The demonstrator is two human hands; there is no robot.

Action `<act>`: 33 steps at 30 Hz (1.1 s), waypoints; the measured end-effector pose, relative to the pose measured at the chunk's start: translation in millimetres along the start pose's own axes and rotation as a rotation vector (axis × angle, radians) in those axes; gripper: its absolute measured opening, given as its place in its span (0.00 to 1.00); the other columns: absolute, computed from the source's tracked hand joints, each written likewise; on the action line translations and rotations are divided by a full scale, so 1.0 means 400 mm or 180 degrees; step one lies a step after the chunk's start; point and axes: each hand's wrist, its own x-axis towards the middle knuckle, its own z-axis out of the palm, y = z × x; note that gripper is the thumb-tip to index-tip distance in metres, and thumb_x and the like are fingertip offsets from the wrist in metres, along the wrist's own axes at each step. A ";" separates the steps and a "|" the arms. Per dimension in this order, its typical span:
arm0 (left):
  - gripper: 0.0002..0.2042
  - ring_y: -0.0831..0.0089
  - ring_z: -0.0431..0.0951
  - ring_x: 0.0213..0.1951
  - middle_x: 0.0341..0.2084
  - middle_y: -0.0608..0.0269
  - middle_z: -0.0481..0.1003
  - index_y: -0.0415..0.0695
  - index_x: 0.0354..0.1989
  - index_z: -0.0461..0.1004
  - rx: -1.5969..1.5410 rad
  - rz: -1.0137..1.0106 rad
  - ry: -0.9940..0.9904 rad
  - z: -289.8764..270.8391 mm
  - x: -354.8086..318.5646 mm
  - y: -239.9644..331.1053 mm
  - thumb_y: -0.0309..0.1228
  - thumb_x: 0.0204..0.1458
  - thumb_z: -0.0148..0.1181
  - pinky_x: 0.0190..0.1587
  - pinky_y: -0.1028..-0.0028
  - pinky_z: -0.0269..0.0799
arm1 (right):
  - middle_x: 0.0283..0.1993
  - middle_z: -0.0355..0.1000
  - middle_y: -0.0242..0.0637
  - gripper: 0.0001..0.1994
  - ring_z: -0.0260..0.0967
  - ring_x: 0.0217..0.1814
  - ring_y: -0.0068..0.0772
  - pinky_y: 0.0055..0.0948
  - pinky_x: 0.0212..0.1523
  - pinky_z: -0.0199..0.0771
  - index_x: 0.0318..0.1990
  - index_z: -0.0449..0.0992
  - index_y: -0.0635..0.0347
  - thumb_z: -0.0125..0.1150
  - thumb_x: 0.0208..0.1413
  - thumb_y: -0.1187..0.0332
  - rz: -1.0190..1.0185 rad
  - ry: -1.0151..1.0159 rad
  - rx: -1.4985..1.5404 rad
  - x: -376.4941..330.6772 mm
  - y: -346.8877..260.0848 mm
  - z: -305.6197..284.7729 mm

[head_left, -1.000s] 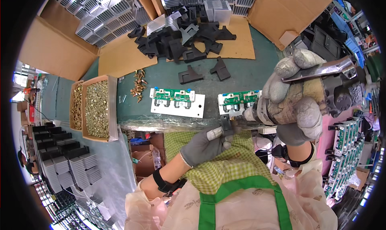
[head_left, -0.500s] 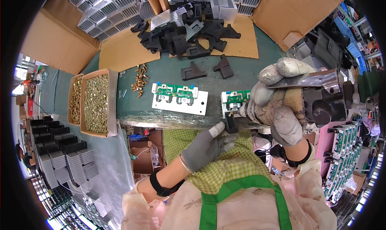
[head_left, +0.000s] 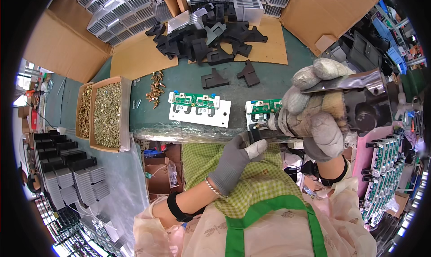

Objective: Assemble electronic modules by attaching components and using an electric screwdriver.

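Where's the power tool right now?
Head view, right of centre: the power tool is in the right hand, its tip pointing left, close to the small black piece in the left hand.

The right hand (head_left: 327,133) hides part of the power tool (head_left: 334,105) — heat sinks (head_left: 130,12) are cut off above.

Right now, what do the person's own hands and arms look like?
Left hand: grey glove, whitish thumb tip, pale bracelet at the wrist. Right hand: grey glove, whitish, worn-looking fingers. Each forearm: black strap and loose pale pink sleeve.
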 end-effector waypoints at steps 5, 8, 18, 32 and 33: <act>0.31 0.69 0.72 0.47 0.46 0.56 0.69 0.32 0.55 0.60 0.0056 0.0007 0.0010 -0.009 -0.001 -0.001 0.41 0.49 0.62 0.50 0.71 0.70 | 0.51 0.63 0.41 0.29 0.65 0.47 0.29 0.32 0.47 0.71 0.57 0.59 0.59 0.65 0.47 0.70 -0.0105 -0.0156 0.0307 -0.005 0.000 -0.008; 0.32 0.69 0.72 0.47 0.47 0.55 0.68 0.32 0.55 0.60 0.0060 0.0044 0.0005 -0.007 0.003 -0.004 0.41 0.49 0.62 0.49 0.71 0.70 | 0.51 0.63 0.40 0.30 0.65 0.46 0.29 0.32 0.45 0.72 0.57 0.59 0.57 0.66 0.47 0.70 -0.0118 -0.0156 0.0442 -0.001 0.014 -0.018; 0.28 0.80 0.73 0.35 0.35 0.61 0.74 0.31 0.51 0.66 0.0056 0.0318 0.0187 -0.008 -0.003 0.004 0.38 0.47 0.66 0.37 0.79 0.71 | 0.50 0.61 0.37 0.33 0.65 0.46 0.29 0.33 0.43 0.73 0.56 0.58 0.53 0.70 0.44 0.69 0.0276 0.0003 0.0605 0.002 0.023 0.040; 0.26 0.81 0.72 0.32 0.35 0.61 0.75 0.31 0.48 0.69 0.0302 0.0371 0.0303 -0.010 -0.003 0.012 0.39 0.46 0.67 0.35 0.79 0.70 | 0.50 0.59 0.39 0.33 0.63 0.44 0.31 0.41 0.39 0.76 0.60 0.52 0.57 0.64 0.47 0.67 0.0385 -0.0089 0.0418 0.031 0.026 0.044; 0.26 0.81 0.72 0.32 0.35 0.61 0.75 0.32 0.48 0.69 0.0259 0.0365 0.0282 -0.011 -0.005 0.013 0.39 0.46 0.67 0.34 0.79 0.70 | 0.50 0.59 0.40 0.34 0.63 0.44 0.31 0.42 0.38 0.76 0.60 0.52 0.57 0.64 0.48 0.67 0.0383 -0.0088 0.0427 0.032 0.028 0.044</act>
